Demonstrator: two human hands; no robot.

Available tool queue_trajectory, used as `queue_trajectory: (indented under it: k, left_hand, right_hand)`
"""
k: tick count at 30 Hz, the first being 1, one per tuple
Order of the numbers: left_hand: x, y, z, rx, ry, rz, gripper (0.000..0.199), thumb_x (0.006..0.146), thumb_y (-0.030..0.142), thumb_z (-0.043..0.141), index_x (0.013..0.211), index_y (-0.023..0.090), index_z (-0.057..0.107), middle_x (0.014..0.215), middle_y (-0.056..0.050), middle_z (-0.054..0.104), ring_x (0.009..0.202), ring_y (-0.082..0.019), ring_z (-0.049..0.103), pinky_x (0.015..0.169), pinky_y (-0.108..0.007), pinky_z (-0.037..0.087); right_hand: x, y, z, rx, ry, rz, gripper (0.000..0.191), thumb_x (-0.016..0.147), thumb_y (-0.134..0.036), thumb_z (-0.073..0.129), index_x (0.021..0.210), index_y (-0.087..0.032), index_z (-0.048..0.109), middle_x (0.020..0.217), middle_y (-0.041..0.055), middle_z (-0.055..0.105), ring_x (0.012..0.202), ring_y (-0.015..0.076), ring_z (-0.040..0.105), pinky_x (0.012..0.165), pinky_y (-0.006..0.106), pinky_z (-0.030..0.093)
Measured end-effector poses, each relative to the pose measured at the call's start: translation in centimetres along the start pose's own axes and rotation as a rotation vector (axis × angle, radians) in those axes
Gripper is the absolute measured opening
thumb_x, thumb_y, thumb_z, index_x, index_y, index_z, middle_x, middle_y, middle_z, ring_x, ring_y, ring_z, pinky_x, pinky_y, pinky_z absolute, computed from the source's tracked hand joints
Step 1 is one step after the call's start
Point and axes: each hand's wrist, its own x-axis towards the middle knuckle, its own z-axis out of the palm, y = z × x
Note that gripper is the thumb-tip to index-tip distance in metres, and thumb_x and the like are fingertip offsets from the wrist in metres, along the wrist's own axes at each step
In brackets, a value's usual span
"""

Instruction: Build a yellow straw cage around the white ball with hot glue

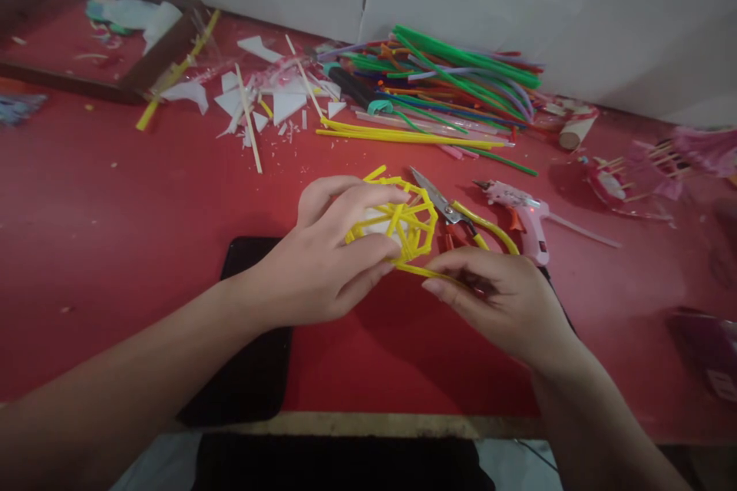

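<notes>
A round openwork frame of yellow pipe cleaners, with something white inside it, is wrapped by the fingers of my left hand. From its lower edge a yellow strip runs to the right. My right hand pinches that strip between thumb and forefinger. Scissors lie just beyond the frame, blades pointing up and left, and red-handled pliers or cutters partly overlap them. A pink glue gun with a lit red light rests beyond my right hand.
Behind lie a pile of coloured pipe cleaners, yellow ones, a dark-handled tool and white scraps. A wooden tray stands back left, a black flat object under my left forearm, a pink stick model at right.
</notes>
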Motion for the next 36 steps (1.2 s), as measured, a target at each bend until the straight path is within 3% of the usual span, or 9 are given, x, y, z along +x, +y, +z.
queue_trajectory:
  k: [3,8,14,21,26,36]
  left_hand:
    - [0.0,-0.1,0.0,-0.016,-0.012,-0.002,0.01,0.093,0.018,0.061,0.097,0.022,0.069,0.145,-0.012,0.054,0.127,-0.034,0.046,0.107,-0.055,0.042]
    - [-0.1,-0.1,0.0,-0.024,-0.032,-0.011,0.01,0.094,0.02,0.06,0.098,0.024,0.069,0.146,-0.011,0.051,0.128,-0.035,0.044,0.106,-0.06,0.041]
    - [0.0,-0.1,0.0,-0.028,-0.039,-0.009,0.013,0.095,0.02,0.057,0.095,0.022,0.07,0.146,-0.013,0.053,0.125,-0.035,0.045,0.107,-0.057,0.042]
    - [-0.2,-0.2,0.1,-0.038,-0.054,-0.008,0.014,0.095,0.018,0.057,0.101,0.024,0.069,0.146,-0.012,0.051,0.128,-0.035,0.042,0.108,-0.058,0.041]
    - [-0.2,-0.4,0.2,-0.069,-0.057,-0.006,0.017,0.097,0.017,0.056,0.103,0.027,0.068,0.146,-0.008,0.051,0.131,-0.032,0.041,0.11,-0.054,0.041]
    - [-0.1,-0.3,-0.1,-0.033,-0.061,0.005,0.013,0.096,0.017,0.056,0.102,0.023,0.066,0.144,-0.009,0.052,0.127,-0.033,0.043,0.108,-0.057,0.038]
  right_hand:
    - [0.0,0.1,0.0,-0.014,0.029,-0.002,0.009,0.093,-0.028,0.069,0.092,-0.022,0.075,0.078,-0.0005,0.077,0.058,0.0101,0.066,0.053,0.02,0.05]
    - [0.2,0.5,-0.2,-0.057,0.085,0.006,0.01,0.09,-0.028,0.072,0.082,-0.022,0.072,0.07,-0.0024,0.073,0.052,0.0091,0.059,0.049,0.021,0.047]
    - [0.4,1.0,-0.6,-0.172,0.1,-0.098,0.007,0.095,-0.025,0.067,0.09,-0.024,0.072,0.083,0.0009,0.077,0.073,0.015,0.072,0.064,0.026,0.055]
    - [0.4,1.3,-0.6,-0.21,0.126,-0.162,0.003,0.094,-0.021,0.068,0.093,-0.024,0.07,0.084,0.0005,0.075,0.075,0.0139,0.071,0.069,0.026,0.058]
    - [0.7,1.9,-0.3,-0.187,0.094,-0.225,0.023,0.096,-0.019,0.064,0.117,-0.024,0.073,0.096,0.0045,0.078,0.084,0.0155,0.074,0.075,0.027,0.06]
    - [0.9,1.8,-0.4,-0.212,0.084,-0.341,0.021,0.098,-0.016,0.061,0.111,-0.023,0.076,0.092,0.0036,0.077,0.083,0.0132,0.073,0.074,0.022,0.06]
